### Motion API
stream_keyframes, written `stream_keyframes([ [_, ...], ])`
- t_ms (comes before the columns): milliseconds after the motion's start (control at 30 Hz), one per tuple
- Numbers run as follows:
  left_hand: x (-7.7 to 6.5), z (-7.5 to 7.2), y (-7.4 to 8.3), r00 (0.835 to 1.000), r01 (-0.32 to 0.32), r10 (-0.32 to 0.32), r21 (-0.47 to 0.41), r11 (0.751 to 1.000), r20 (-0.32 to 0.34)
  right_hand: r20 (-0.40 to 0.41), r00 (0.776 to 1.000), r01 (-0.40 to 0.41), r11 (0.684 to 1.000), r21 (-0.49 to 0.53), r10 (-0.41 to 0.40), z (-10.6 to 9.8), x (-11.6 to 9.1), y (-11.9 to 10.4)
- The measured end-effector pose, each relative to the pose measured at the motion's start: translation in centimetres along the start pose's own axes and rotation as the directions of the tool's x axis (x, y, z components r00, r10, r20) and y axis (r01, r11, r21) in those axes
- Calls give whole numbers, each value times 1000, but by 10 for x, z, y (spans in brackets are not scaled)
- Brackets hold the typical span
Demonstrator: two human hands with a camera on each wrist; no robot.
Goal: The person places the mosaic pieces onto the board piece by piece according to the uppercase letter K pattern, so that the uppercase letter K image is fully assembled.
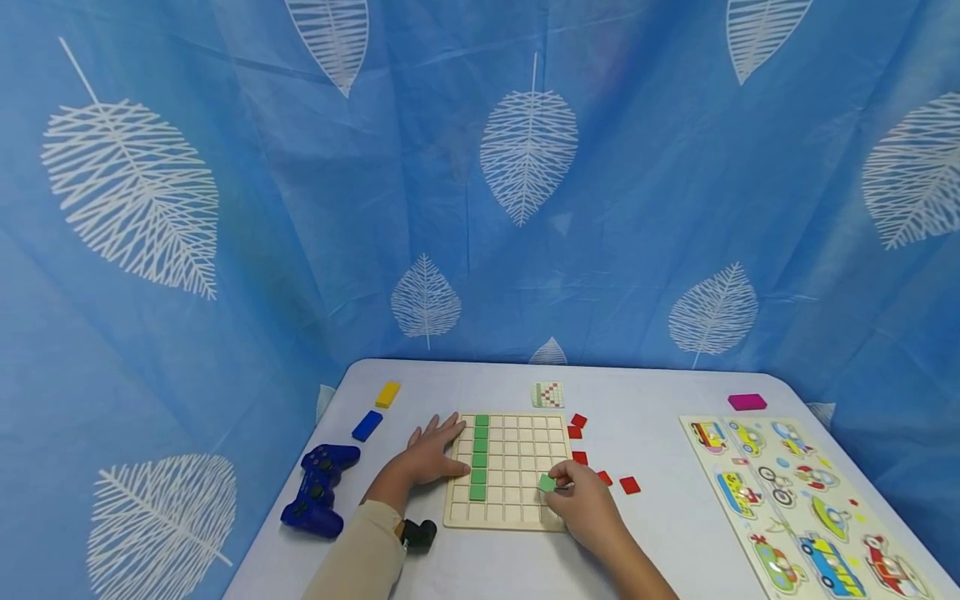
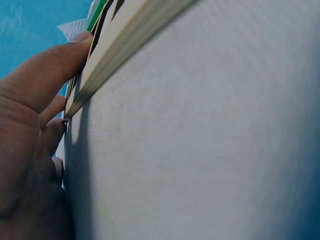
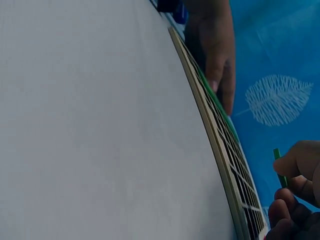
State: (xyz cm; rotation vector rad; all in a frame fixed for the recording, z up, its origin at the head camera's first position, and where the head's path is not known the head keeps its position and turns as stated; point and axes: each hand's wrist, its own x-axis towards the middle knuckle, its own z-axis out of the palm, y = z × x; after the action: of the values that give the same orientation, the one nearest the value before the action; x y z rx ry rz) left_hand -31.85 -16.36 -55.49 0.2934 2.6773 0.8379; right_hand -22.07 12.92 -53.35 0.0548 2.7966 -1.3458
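Note:
A wooden grid board (image 1: 517, 518) lies on the table, with a column of green square tiles (image 1: 478, 461) set in its second column from the left. My left hand (image 1: 429, 454) rests at the board's left edge, its fingers spread and its thumb over the rim beside the tiles. In the left wrist view that thumb (image 2: 65, 62) lies against the edge. My right hand (image 1: 588, 504) pinches one green tile (image 1: 547, 483) above the board's right side. The right wrist view shows this tile (image 3: 278, 160) between thumb and finger, raised off the board.
Several red tiles (image 1: 630, 485) lie right of the board. A small pattern card (image 1: 548, 395) is behind it. A blue game controller (image 1: 318, 492), blue block (image 1: 367, 426) and yellow block (image 1: 387, 395) sit left. At right are a vehicle puzzle (image 1: 787, 467) and a pink block (image 1: 747, 402).

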Motion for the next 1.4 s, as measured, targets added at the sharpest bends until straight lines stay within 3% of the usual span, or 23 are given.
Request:
stream_keyframes([
  [333, 1, 0, -2, 1000, -4, 4, 6, 1000, -4, 99, 990, 104, 995, 8, -104, 30, 0, -20],
  [667, 0, -1, -1, 1000, 5, -5, 17, 1000, 5, 206, 956, 205, 978, 29, -207, 54, 2, -38],
  [900, 2, -2, 1, 1000, 3, -3, 18, 1000, 4, 252, 940, 235, 972, 10, -230, 67, 3, -47],
  [1133, 3, -3, 1, 1000, 4, -4, 18, 1000, 12, 263, 946, 218, 973, -78, -191, 78, 3, -50],
  [1400, 2, -3, 0, 1000, 6, -6, 11, 1000, 10, 284, 941, 219, 970, -102, -183, 80, 3, -51],
])
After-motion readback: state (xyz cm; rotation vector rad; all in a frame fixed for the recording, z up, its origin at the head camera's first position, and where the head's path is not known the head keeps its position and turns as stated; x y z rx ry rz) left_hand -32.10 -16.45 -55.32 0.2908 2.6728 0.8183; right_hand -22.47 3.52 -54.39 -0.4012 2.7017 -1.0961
